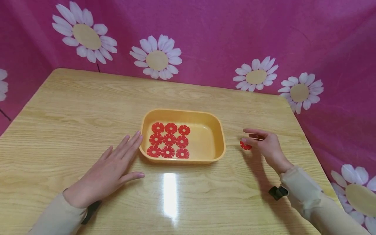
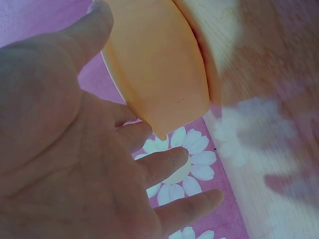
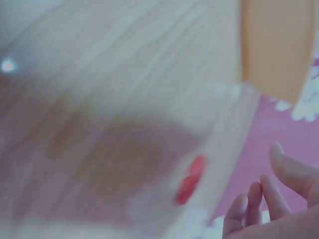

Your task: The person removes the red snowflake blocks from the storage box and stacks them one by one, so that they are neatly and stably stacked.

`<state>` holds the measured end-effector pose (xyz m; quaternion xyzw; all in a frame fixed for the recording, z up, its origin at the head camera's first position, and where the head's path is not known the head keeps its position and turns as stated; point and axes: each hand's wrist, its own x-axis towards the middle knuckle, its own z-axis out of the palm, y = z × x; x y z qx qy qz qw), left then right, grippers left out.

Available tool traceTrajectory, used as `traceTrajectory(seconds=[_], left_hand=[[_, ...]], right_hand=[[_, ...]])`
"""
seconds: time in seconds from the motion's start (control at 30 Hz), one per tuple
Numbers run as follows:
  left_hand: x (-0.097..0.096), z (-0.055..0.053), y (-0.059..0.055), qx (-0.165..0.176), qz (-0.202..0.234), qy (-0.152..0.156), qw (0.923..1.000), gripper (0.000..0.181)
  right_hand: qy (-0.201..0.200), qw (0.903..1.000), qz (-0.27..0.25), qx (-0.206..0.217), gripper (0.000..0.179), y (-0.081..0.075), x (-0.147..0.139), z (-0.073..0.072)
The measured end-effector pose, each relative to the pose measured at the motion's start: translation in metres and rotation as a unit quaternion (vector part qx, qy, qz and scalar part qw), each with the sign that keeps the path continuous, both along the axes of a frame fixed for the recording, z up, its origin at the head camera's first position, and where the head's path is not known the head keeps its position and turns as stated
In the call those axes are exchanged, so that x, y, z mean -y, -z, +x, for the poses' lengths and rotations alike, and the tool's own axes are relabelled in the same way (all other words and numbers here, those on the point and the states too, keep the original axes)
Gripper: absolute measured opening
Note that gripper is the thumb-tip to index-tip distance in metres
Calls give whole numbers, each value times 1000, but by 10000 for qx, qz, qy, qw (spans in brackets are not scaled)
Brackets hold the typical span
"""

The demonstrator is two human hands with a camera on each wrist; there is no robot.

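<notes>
Head view: one red notched disc [image 1: 245, 146] is lying at the right hand [image 1: 271, 148], right of the yellow tray [image 1: 205, 140] and apart from it, over the tabletop [image 1: 229, 202]. Whether it is lying flat or tilting: cannot tell, as the thumb is covering part and the right wrist view is blurring.

Hands: the right is hovering with thumb and index finger parted; the right wrist view is showing the disc away from the fingertips, so it appears ungripped. The left hand [image 1: 108, 174] is holding its fingers straight, thumb spread aside, fingertips at the tray's left end. Contact pressure: cannot tell.

Nine similar discs [image 1: 165, 140] are sitting in the tray in three rows of three, toward its left end.

Handling (judgement): the disc is looking like thin, light, stiffish plastic, unlikely to break but possibly sliding on the glossy wood. Thumb and index fingertip on opposite rim edges should be gripping best, the notches perhaps giving purchase. The tray is looking rigid, smooth, liable to skid; its end wall is offering a steadying point.
</notes>
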<state>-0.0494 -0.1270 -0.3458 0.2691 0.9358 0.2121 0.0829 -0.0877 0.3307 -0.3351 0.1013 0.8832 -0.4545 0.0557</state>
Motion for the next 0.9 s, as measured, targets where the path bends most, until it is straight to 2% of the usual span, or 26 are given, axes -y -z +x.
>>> traceTrajectory(seconds=[0.17,0.37,0.53,0.63,0.77,0.9], left_hand=[[1,0,-1,10,-8,-11,10000,93],[0,0,-1,-11,24,25,10000,93],[1,0,0,-8,49,10,10000,93],[1,1,-1,25,76,-14,10000,92],[1,2,-1,20,83,-17,10000,93],[1,1,-1,21,31,-14,10000,93]], right_hand=[[-329,9980,-374,-395,47,-18,30,3],[-848,9896,-928,-704,42,-25,72,4],[-1359,9838,-1067,-478,39,-20,109,-5],[-1811,9764,-1158,-205,36,-12,127,-12],[-2304,9658,-1186,127,32,1,143,-21],[-2647,9593,-948,256,28,9,151,-28]])
